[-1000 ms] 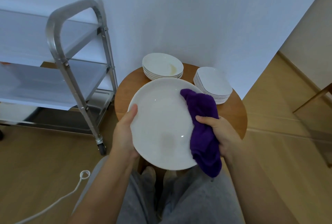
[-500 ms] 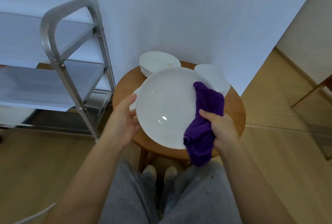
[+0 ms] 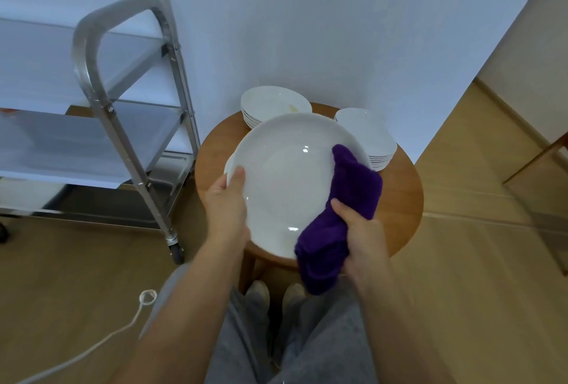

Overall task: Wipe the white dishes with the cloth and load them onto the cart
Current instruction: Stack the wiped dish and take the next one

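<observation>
Nearest the camera are the person's grey trousers (image 3: 276,353) and two feet in pale socks (image 3: 259,294) on the wooden floor (image 3: 76,276), where a white cord (image 3: 135,319) trails off to the left. Above the knees, the left hand (image 3: 227,202) grips the left rim of a large white plate (image 3: 285,180), thumb lying on its upper face and fingers hidden beneath. The right hand (image 3: 362,230) is closed around a purple cloth (image 3: 341,214), which is pressed against the right part of the plate and hangs below its rim. The plate is held tilted over a round wooden table (image 3: 399,199). Further back on that table sit a stack of bowls (image 3: 270,103) and, to its right, a stack of plates (image 3: 368,137). To the left stands a metal cart (image 3: 101,97) against the white wall (image 3: 307,14).
</observation>
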The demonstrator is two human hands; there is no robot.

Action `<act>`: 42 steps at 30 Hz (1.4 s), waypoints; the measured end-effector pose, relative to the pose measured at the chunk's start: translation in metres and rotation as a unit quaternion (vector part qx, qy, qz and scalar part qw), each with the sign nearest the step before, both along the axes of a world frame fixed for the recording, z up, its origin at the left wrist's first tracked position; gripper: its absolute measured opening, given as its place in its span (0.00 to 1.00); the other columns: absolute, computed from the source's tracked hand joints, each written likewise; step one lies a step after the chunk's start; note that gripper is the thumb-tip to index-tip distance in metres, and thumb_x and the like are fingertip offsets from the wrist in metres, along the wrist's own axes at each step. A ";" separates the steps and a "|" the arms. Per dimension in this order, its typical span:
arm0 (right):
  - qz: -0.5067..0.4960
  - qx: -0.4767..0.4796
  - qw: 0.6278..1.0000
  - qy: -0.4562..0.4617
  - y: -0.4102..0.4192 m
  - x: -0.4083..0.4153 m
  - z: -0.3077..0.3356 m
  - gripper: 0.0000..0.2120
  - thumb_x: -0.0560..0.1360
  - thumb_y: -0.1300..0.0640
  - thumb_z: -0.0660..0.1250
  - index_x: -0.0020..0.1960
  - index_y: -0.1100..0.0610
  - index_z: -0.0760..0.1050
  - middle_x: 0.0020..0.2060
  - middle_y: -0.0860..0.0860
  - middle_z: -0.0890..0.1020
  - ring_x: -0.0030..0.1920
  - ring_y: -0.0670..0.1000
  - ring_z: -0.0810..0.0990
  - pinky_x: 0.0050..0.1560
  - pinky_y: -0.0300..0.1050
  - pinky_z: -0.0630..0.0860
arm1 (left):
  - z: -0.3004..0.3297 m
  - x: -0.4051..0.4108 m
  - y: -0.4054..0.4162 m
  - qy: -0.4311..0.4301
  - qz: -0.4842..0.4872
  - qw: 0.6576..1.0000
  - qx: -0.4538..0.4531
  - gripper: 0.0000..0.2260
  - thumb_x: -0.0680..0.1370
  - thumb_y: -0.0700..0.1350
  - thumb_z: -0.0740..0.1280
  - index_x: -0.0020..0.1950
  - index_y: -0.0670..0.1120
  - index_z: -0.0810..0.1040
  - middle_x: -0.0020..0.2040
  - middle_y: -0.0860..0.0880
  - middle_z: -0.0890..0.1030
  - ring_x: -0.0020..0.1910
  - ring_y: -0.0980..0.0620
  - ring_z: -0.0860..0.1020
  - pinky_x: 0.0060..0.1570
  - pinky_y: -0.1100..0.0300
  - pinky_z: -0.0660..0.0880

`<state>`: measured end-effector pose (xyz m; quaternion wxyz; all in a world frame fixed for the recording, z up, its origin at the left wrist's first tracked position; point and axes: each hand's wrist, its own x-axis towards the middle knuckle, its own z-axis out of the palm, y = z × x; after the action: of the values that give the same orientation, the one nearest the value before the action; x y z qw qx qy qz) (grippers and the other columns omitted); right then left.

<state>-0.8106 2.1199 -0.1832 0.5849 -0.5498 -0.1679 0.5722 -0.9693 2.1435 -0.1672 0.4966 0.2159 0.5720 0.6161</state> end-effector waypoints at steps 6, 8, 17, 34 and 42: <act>-0.088 -0.042 0.994 0.057 -0.001 -0.035 -0.007 0.10 0.69 0.55 0.74 0.48 0.53 0.76 0.38 0.50 0.83 0.39 0.52 0.82 0.31 0.42 0.77 | -0.014 0.049 -0.023 -0.080 0.048 0.996 -0.013 0.04 0.81 0.54 0.56 0.54 0.60 0.68 0.50 0.56 0.77 0.49 0.53 0.78 0.43 0.60 0.79; -0.062 -0.052 0.996 0.038 0.000 -0.023 -0.002 0.09 0.68 0.58 0.74 0.46 0.53 0.76 0.36 0.50 0.82 0.38 0.52 0.82 0.27 0.40 0.76 | -0.019 0.039 -0.027 -0.057 0.009 0.998 -0.005 0.04 0.81 0.51 0.58 0.54 0.60 0.69 0.49 0.56 0.78 0.47 0.53 0.79 0.38 0.62 0.78; -0.002 -0.064 0.995 -0.075 0.010 0.003 0.014 0.10 0.67 0.60 0.75 0.43 0.55 0.74 0.38 0.51 0.81 0.38 0.51 0.80 0.30 0.41 0.74 | 0.006 0.006 0.002 -0.087 -0.021 0.994 -0.062 0.04 0.80 0.50 0.61 0.54 0.56 0.70 0.47 0.51 0.78 0.46 0.48 0.77 0.30 0.59 0.74; 0.293 -0.204 0.932 -0.058 0.026 0.051 0.037 0.18 0.60 0.58 0.71 0.47 0.63 0.72 0.23 0.52 0.78 0.20 0.47 0.75 0.22 0.33 0.72 | 0.007 -0.044 0.005 0.494 -0.210 0.792 0.291 0.43 0.58 0.74 0.67 0.68 0.62 0.57 0.70 0.70 0.49 0.73 0.61 0.51 0.72 0.44 0.52; 0.326 -0.216 0.912 -0.124 0.038 0.057 0.028 0.10 0.69 0.59 0.69 0.44 0.63 0.72 0.23 0.51 0.77 0.20 0.46 0.74 0.21 0.34 0.71 | 0.028 -0.051 0.006 0.620 -0.236 0.640 0.388 0.24 0.58 0.69 0.69 0.37 0.53 0.66 0.37 0.51 0.77 0.40 0.52 0.76 0.58 0.39 0.68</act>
<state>-0.7538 2.1582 -0.1556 0.2075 -0.6442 -0.2815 0.6802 -1.0201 2.1490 -0.1395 0.0245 0.8478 0.3837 0.3653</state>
